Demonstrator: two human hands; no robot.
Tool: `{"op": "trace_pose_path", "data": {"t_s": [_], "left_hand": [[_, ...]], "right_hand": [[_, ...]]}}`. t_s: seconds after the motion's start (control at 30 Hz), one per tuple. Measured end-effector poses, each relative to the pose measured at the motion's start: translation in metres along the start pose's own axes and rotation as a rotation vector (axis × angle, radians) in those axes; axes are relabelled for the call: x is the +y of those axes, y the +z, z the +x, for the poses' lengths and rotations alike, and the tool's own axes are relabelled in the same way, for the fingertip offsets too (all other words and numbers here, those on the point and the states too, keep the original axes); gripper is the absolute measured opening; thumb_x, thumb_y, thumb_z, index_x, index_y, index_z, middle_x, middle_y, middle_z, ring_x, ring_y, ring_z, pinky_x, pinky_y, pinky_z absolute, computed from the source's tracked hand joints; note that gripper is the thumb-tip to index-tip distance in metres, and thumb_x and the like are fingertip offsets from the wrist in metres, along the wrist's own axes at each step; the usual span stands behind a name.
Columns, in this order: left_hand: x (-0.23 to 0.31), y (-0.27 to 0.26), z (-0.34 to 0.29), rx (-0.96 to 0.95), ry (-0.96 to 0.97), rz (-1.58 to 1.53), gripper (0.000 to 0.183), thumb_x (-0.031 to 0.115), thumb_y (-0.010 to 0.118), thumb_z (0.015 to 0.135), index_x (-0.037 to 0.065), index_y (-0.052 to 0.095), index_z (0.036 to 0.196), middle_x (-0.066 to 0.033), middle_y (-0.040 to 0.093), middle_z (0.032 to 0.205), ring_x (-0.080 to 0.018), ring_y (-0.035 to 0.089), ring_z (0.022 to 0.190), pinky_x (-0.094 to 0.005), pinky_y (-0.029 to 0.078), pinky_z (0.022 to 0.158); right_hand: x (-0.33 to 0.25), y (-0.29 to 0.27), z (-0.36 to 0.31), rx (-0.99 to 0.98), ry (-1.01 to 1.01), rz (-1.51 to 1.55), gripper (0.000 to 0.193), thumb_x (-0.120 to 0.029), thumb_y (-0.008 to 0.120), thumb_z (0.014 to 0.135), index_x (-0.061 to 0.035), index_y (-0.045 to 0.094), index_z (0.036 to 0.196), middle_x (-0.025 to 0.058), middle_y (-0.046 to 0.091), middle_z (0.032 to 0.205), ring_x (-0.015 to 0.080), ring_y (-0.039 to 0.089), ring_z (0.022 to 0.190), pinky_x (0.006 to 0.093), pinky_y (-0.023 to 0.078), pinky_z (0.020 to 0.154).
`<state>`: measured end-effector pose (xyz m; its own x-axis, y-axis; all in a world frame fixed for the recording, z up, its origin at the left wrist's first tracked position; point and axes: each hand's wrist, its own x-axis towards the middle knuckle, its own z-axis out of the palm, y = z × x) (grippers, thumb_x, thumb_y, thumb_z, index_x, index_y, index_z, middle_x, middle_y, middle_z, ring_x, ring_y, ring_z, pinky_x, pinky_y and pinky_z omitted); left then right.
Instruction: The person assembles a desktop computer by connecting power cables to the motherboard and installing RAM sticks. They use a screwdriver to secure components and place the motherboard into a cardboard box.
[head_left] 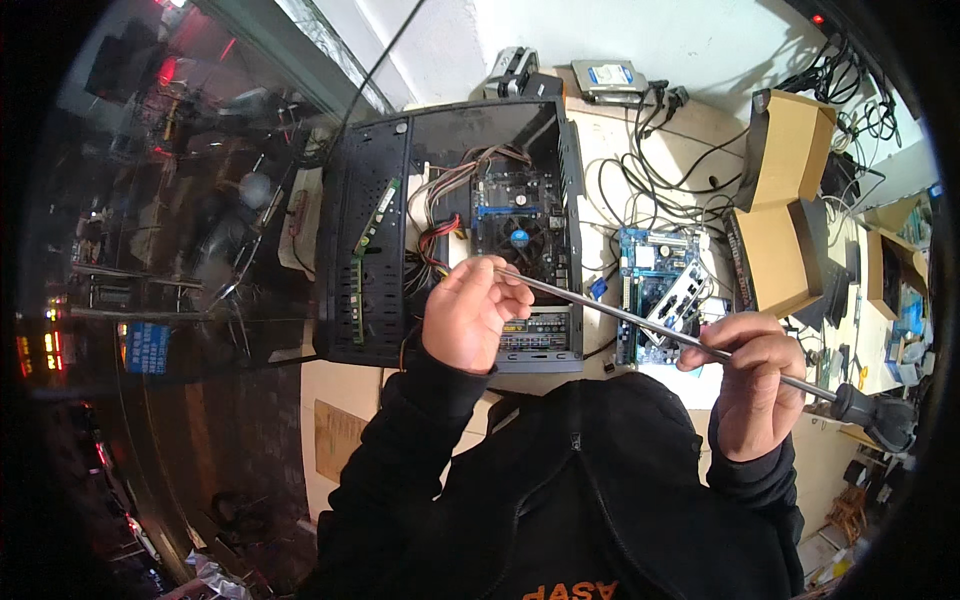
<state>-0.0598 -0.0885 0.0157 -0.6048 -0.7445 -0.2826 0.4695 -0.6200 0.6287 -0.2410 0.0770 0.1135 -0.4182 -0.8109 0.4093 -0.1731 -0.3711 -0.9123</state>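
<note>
My left hand (470,312) pinches the far tip of a long screwdriver (610,312) between thumb and fingers. Its thin metal shaft slants down to the right, where my right hand (755,380) grips it just short of the bulky black handle. Beneath the left hand lies an open black computer case (360,150) on its side. Inside are a motherboard with a round cooling fan (519,238), bundled coloured cables (437,235) and a power supply (540,335). Two green memory sticks (358,295) rest on the case's left part.
Right of the case lies a blue circuit board (645,270) with a metal part on it. Black cables (650,165) sprawl behind it. An open cardboard box (785,250) stands farther right. A hard drive (610,80) sits by the wall; a glass pane (200,200) borders the left.
</note>
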Motion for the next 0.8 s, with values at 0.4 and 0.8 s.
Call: {"op": "trace_pose_path", "data": {"t_s": [0.4, 0.8], "left_hand": [[-0.017, -0.12, 0.138, 0.344, -0.319, 1.297, 0.053, 0.039, 0.038, 0.091, -0.011, 0.055, 0.097, -0.03, 0.057, 0.096, -0.0406, 0.053, 0.098, -0.0416, 0.04, 0.085], [-0.054, -0.144, 0.157, 0.341, -0.287, 1.564, 0.056, 0.042, 0.043, 0.086, -0.01, 0.057, 0.1, -0.0302, 0.056, 0.101, -0.0426, 0.053, 0.098, -0.0447, 0.04, 0.086]], "right_hand": [[0.044, 0.021, 0.003, -0.082, 0.16, -0.274, 0.017, -0.01, 0.042, 0.091, 0.004, 0.05, 0.089, 0.023, 0.057, 0.091, 0.0245, 0.061, 0.075, 0.0327, 0.05, 0.068], [0.068, 0.033, 0.004, -0.319, 0.179, -0.443, 0.008, 0.001, 0.053, 0.081, 0.0043, 0.051, 0.088, 0.022, 0.058, 0.088, 0.0286, 0.062, 0.069, 0.0328, 0.051, 0.059]]}}
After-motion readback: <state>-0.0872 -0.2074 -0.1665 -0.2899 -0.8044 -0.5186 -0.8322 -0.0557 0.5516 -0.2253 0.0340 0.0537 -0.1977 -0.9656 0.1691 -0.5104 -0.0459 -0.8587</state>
